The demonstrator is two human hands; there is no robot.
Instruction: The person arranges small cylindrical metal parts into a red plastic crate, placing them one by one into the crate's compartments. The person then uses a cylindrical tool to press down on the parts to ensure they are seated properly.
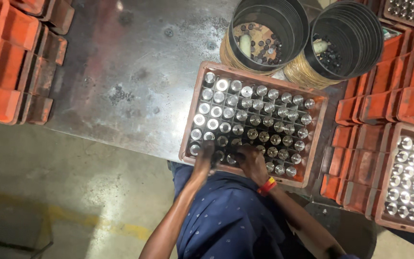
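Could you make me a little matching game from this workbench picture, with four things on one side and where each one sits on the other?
Things:
1. left hand
2. right hand
3. round black bins
4. second tray of metal cylinders

Places:
A. far edge of the table, behind the crate
B. near left corner of the orange crate
C. right edge of the picture
D. near edge of the crate, middle, red wristband behind it

Pairs: 1-B, 2-D, 3-A, 4-C
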